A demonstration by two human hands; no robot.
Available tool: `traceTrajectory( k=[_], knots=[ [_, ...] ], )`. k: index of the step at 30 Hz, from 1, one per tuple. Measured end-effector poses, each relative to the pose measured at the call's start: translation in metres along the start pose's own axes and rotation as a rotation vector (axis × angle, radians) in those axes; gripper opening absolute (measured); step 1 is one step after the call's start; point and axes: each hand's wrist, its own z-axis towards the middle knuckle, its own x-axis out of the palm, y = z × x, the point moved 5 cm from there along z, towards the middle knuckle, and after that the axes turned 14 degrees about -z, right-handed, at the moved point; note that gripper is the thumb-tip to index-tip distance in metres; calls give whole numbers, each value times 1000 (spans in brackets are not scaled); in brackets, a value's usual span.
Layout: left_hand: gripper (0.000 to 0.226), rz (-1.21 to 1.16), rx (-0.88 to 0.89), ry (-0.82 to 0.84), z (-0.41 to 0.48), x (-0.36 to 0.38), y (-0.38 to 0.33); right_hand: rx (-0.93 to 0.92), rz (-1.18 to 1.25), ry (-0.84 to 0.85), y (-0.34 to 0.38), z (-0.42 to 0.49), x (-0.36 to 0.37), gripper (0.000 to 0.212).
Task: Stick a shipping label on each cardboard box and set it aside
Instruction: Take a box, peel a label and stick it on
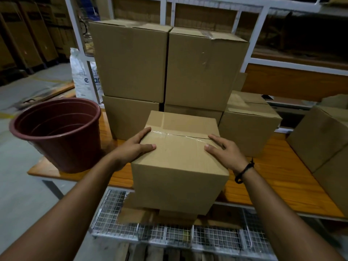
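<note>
Dim warehouse racking (258, 34) in white metal stands at the far side, and before it an orange wood-topped table (273, 166) carries a stack of cardboard boxes (169, 68). More boxes (320, 140) sit at the right edge, and a maroon bucket (56, 132) stands at the near left of the table.

The box in hand (178, 166) is at the near middle. Its near face overhangs the table's front edge above a wire-mesh basket (169, 232). The left hand (135, 147) presses its left flank and the right hand (224, 151) its right flank. Both have fingers mostly straight and thumbs laid on the top panel, so the box is clamped between the palms and neither hand closes round it. A dark wristband (243, 172) circles the right wrist.

Clear tape (178, 136) seals the top seam, and no label shows on any visible face, so labelling looks not yet done.

The corrugated walls look stiff and square, with no bulge or sag. I judge the box light to moderate in weight, though its contents cannot be seen. The plain card should give dry, sure friction, while the tape strip is slicker and is best avoided. A hold low on opposite sides or under the bottom edges would carry it most safely. The flat, untaped half of the top offers a firm bed for a label.
</note>
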Motion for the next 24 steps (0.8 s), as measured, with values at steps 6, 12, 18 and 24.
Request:
traceTrajectory(
  k=[6,12,18,24],
  knots=[
    [81,-38,-20,1,-2,0,4,-9,99,33,-10,-26,-4,50],
    [77,-105,-28,-23,-4,4,1,-22,52,43,-7,-21,-2,61],
    [77,-182,-10,-65,-9,6,-10,-39,84,1,-9,-23,3,67],
    [83,-7,74,-79,-19,8,-54,-85,226,-71,-20,-29,18,60]
  ],
)
